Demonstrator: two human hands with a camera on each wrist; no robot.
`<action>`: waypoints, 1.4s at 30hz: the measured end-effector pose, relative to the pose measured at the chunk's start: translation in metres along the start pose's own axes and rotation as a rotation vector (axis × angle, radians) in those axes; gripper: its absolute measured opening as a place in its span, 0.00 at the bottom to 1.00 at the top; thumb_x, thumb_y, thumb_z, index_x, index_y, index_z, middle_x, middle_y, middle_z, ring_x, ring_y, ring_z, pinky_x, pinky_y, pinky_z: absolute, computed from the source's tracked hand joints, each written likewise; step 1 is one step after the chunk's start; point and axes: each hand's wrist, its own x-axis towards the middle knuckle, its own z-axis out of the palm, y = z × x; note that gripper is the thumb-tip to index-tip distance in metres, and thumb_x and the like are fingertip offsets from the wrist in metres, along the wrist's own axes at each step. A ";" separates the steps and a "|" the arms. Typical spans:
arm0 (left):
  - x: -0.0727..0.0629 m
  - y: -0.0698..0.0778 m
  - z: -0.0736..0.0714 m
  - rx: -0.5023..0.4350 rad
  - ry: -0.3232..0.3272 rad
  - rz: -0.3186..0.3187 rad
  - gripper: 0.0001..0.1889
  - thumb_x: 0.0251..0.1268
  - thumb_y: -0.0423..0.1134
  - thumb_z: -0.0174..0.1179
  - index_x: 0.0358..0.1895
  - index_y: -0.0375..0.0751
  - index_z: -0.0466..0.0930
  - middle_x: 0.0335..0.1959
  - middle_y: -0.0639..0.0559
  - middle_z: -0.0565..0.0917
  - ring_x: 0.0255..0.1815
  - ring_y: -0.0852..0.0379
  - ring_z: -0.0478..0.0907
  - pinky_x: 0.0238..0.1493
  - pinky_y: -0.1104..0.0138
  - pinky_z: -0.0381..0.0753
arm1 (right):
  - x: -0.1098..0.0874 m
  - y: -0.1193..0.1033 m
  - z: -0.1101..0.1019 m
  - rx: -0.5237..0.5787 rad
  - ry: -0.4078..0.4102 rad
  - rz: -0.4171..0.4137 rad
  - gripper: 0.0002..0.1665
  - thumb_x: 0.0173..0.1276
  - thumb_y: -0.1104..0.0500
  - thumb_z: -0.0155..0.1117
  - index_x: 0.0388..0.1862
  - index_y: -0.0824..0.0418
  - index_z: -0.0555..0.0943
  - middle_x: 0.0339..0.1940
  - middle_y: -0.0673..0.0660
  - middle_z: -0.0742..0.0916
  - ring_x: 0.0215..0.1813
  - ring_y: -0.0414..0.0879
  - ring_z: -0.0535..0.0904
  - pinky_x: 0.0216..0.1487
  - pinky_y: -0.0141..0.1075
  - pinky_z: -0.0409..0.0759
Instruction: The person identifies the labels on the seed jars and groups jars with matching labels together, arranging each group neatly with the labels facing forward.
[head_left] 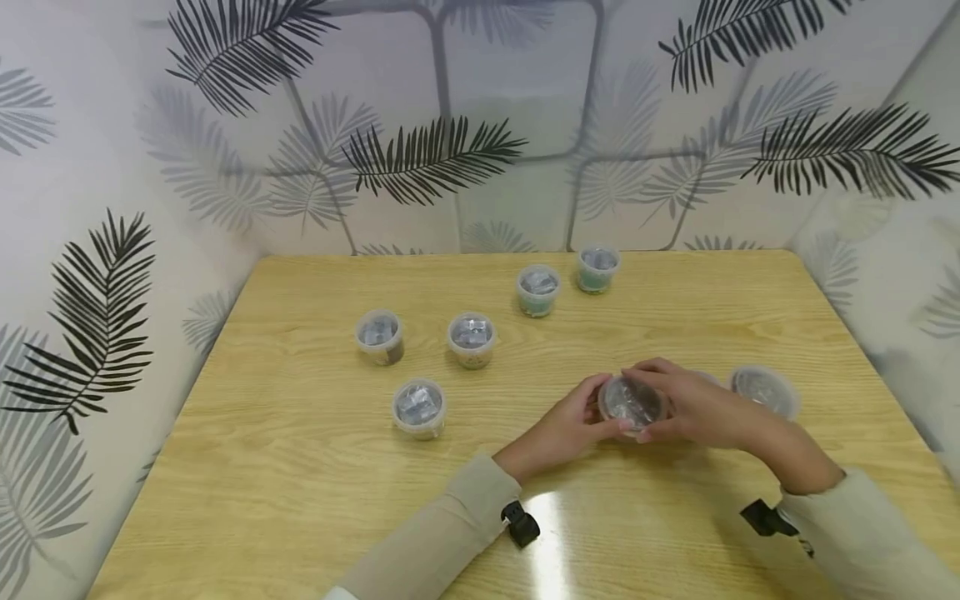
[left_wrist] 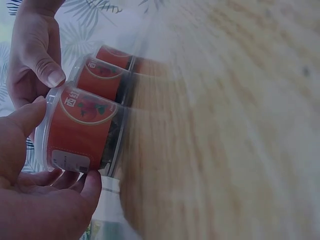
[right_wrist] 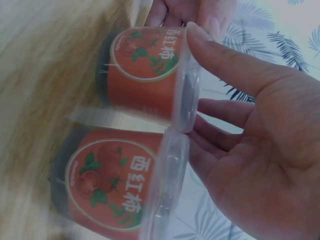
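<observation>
Both hands hold one round clear plastic tub (head_left: 632, 402) between them, right of the table's middle. My left hand (head_left: 564, 425) grips its left side, thumb near the front of the rim and fingers around the wall. From the other side my right hand (head_left: 693, 407) spans the lid edge with thumb and fingers. A red label with tomato pictures wraps the held tub (left_wrist: 82, 130). A second red-labelled tub (right_wrist: 110, 182) stands right beside it in the right wrist view. In the head view, one tub behind my right hand is mostly hidden, and another tub (head_left: 767, 392) shows beyond it.
On the wooden table (head_left: 300, 500), three lidded tubs with greyish contents, a front one (head_left: 418, 408), a left one (head_left: 379, 336) and a middle one (head_left: 472, 339), stand at left. Two greenish tubs (head_left: 537, 289) (head_left: 597, 267) are farther back. A leaf-patterned backdrop (head_left: 517, 83) borders the table.
</observation>
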 end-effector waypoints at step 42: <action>-0.189 0.021 -0.146 0.219 0.625 0.166 0.23 0.72 0.39 0.48 0.66 0.35 0.60 0.66 0.46 0.64 0.66 0.46 0.60 0.61 0.73 0.65 | 0.063 -0.097 0.053 0.042 0.088 -0.236 0.31 0.68 0.52 0.59 0.68 0.56 0.65 0.65 0.52 0.70 0.65 0.46 0.66 0.59 0.42 0.71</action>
